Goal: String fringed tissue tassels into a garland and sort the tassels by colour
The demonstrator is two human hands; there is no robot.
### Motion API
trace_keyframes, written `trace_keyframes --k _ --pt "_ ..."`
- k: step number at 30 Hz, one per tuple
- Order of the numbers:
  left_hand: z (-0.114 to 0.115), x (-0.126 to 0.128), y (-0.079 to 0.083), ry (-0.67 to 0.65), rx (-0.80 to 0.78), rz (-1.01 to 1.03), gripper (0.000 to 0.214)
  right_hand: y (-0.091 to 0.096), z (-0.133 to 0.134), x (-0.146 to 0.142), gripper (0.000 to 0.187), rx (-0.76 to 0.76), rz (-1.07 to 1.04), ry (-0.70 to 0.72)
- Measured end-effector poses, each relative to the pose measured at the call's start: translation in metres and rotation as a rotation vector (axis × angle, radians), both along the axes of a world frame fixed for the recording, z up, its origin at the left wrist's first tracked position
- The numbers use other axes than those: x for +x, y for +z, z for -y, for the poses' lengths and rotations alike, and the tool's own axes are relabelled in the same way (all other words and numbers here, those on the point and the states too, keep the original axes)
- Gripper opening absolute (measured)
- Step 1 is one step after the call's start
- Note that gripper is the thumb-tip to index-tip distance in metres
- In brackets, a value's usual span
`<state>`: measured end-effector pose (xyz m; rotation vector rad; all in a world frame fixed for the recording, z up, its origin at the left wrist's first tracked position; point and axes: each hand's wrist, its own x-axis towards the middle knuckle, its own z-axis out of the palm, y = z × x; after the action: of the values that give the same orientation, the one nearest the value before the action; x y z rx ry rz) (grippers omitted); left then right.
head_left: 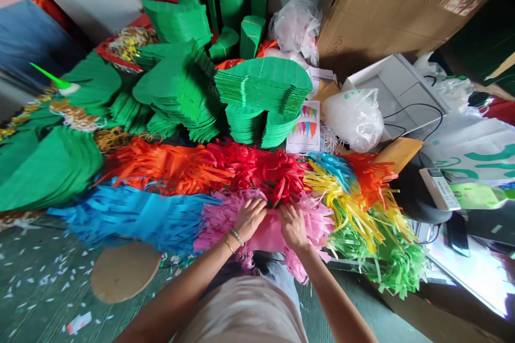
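Observation:
A heap of pink fringed paper (269, 236) lies right in front of me. My left hand (249, 218) rests on its left part, fingers curled down into the strips. My right hand (293, 226) presses on the right part, fingers bent and gripping the pink paper. Behind the pink heap lie red fringed paper (261, 169), orange fringed paper (156, 163) and, to the left, blue fringed paper (132, 214). Yellow, teal and light green fringes (362, 225) pile up to the right.
Stacks of green cut paper shapes (261, 91) fill the back and left. Clear plastic bags (354, 118), a white box (398, 91), a big cardboard sheet (394, 0) and cables sit at the right. A round cardboard disc (124, 270) lies on the littered floor.

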<state>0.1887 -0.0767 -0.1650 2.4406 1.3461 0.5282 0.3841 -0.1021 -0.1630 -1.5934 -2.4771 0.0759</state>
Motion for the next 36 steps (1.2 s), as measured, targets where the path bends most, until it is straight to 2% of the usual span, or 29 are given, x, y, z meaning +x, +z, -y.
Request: trace_keyframes --k 3,8,11,18,25,31,36 --pt "0.004 0.007 -0.001 -0.038 0.003 0.043 0.02 -0.008 0.003 -0.009 0.026 0.013 0.002 0.13" --pt "0.002 0.009 -0.004 0.006 -0.014 0.087 0.019 -0.017 -0.002 -0.013 0.023 0.014 0.001 0.176" --pt "-0.001 0.006 -0.008 0.006 -0.012 0.096 0.018 -0.014 -0.007 -0.015 0.018 -0.002 -0.013 0.107" --pt "-0.004 0.003 -0.015 0.025 -0.03 0.078 0.023 0.007 -0.012 -0.021 0.013 -0.076 -0.086 -0.078" --pt "-0.011 -0.002 -0.01 0.067 -0.078 0.04 0.012 0.007 -0.016 -0.01 0.014 -0.119 -0.111 -0.225" --pt "-0.014 -0.002 -0.008 0.137 -0.116 0.026 0.01 0.009 -0.016 0.0 0.009 -0.112 -0.105 -0.259" --pt "-0.017 -0.003 -0.009 0.06 -0.116 0.061 0.027 0.008 -0.003 0.009 0.022 -0.079 -0.077 -0.173"
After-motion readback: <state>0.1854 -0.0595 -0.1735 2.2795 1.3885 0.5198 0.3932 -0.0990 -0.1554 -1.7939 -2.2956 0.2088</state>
